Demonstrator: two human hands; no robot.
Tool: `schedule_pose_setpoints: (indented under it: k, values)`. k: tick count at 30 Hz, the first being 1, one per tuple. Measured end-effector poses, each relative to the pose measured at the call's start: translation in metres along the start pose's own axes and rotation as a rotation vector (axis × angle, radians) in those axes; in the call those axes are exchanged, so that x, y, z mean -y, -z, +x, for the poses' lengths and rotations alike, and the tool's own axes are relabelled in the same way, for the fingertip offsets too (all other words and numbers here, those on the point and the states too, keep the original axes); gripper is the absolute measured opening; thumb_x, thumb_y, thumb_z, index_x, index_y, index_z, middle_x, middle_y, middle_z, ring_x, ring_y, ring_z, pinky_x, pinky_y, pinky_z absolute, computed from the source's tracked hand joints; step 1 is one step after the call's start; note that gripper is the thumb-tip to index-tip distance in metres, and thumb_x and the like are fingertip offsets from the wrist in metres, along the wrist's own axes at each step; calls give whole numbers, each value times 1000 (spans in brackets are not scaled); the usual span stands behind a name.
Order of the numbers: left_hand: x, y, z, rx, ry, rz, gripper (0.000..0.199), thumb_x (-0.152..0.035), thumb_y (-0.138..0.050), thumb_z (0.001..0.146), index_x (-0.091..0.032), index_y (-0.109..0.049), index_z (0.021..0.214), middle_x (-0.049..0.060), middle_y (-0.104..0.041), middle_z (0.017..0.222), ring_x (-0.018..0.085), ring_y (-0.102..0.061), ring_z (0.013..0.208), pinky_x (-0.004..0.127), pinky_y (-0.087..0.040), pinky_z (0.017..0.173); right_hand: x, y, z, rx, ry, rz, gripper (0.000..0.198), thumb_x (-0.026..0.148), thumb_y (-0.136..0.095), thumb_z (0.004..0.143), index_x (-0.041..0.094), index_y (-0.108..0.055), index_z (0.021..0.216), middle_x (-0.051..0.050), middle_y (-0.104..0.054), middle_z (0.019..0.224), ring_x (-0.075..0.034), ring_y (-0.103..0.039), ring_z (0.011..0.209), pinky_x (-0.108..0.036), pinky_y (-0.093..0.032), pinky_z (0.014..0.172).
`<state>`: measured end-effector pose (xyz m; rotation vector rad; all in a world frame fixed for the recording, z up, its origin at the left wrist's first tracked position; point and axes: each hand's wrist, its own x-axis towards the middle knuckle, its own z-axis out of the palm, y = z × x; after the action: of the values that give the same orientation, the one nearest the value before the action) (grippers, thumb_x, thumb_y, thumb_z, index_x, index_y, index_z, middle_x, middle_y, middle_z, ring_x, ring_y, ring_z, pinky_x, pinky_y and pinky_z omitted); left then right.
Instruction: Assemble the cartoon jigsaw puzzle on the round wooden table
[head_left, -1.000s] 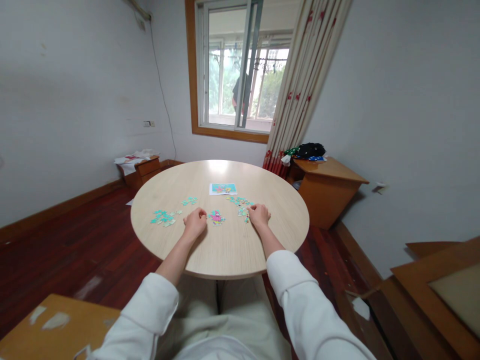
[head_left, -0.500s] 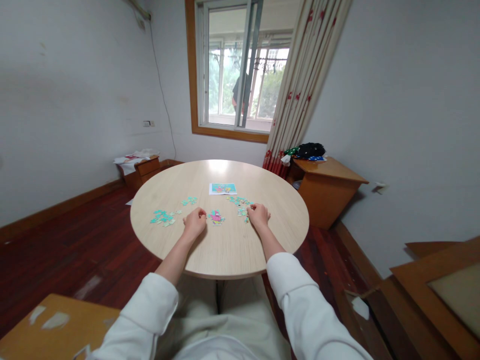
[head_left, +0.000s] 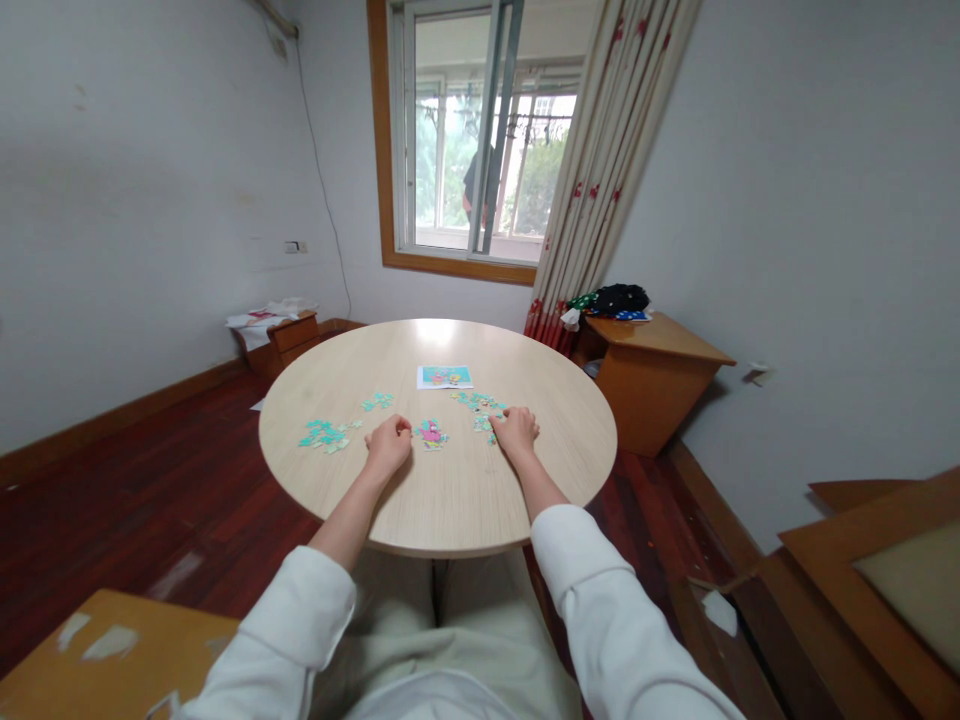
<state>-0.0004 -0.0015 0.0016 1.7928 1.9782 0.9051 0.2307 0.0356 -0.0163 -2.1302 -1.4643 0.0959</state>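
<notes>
Round pale tabletop (head_left: 450, 515), seen from the near edge; both forearms reach in over it, white sleeves rolled back.

Middle: a pink puzzle patch (head_left: 431, 435), several pieces lying flat together, outline ragged, no clear long axis at this scale. It sits in the gap between the hands. The key relation: patch just right of the left hand (head_left: 388, 445), close by its fingertips; the right hand (head_left: 516, 432) farther off on the other side, with bare wood between. Left hand is the nearer one. Patch about level with both, neither clearly beyond nor short of them.

Left hand: fingers curled in, thumb side turned to the patch. Cannot tell whether a piece is pinched there.

Right hand: fingers bent down at the right edge of the loose mixed pieces (head_left: 480, 402). Contact or grip hidden; cannot tell.

Farther left, a heap of turquoise pieces (head_left: 322, 436), well apart from the patch; a smaller turquoise group (head_left: 377, 401) beyond the left hand. Far side, past the patch: a picture sheet (head_left: 445, 377), flat, wider left to right.
</notes>
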Motion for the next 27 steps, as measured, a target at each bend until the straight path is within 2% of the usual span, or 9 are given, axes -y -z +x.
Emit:
schedule_pose_setpoints:
  k: [20,27]
  values:
    - [2,-2,1,4,-9,-8,20,-18,-41,76,-21,-60,80,3,-69,86,20,-61,89,37,-35,89,0,0,0,-4,-8,13,29,37,-55,79,16,-65,97,-13,-58,109,-27,-49,108,-40,-34,92]
    - [1,-2,0,4,0,-11,20,-18,-41,76,-22,-60,79,2,-69,86,20,-61,90,37,-35,90,1,3,-1,16,-4,23,29,33,-53,80,16,-65,100,-14,-58,111,-27,-49,108,-40,-34,92]
